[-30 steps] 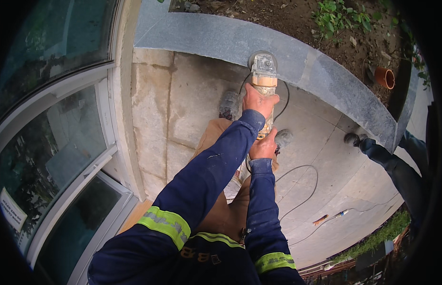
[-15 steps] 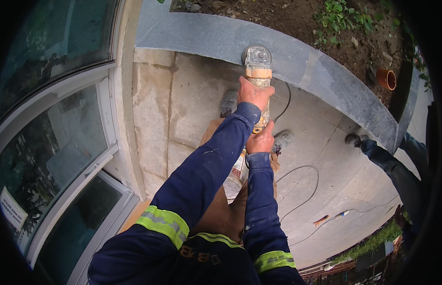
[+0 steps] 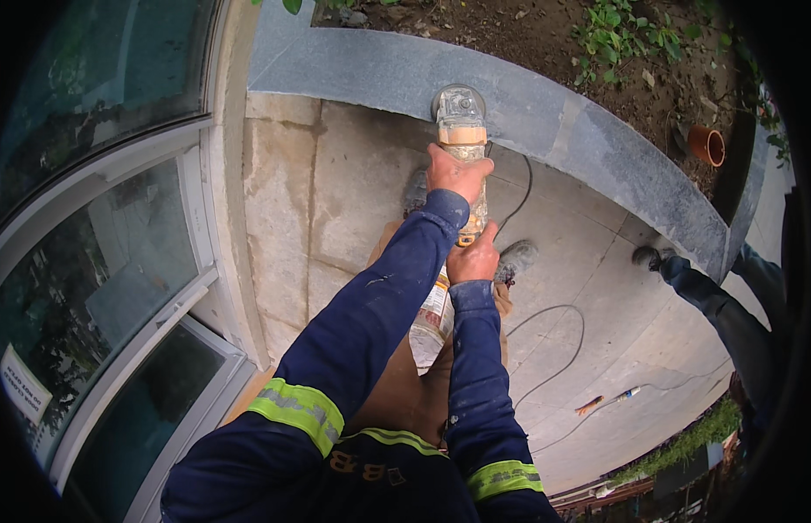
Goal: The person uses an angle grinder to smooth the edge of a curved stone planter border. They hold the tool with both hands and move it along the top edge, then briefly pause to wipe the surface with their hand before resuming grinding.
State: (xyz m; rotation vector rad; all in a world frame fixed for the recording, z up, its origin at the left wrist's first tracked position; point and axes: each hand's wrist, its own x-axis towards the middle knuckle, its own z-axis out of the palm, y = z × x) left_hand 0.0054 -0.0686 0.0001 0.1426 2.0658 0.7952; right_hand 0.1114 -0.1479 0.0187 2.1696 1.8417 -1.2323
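An angle grinder [image 3: 464,136], worn and dusty with a yellowish body, points away from me, its disc head over the grey stone coping [image 3: 370,70]. Around the front of its body my left hand [image 3: 458,172] is wrapped. My right hand [image 3: 474,258] grips the rear end, closer to me. A black cord [image 3: 528,187] trails from behind the tool onto the paving. Whether the disc touches the stone is hidden under the head. Below my hands, between my legs, stands a dusty bucket-like container [image 3: 430,322] with a label.
Left stands a glazed door [image 3: 118,270] in a pale frame. Beyond the coping lies a soil bed with plants [image 3: 614,39] and a terracotta pot [image 3: 706,146]. Another person's leg [image 3: 719,296] is at right. A cable connector [image 3: 627,394] lies on the paving [image 3: 553,349].
Both hands and the grinder have shifted slightly left along the coping. My grip stays the same.
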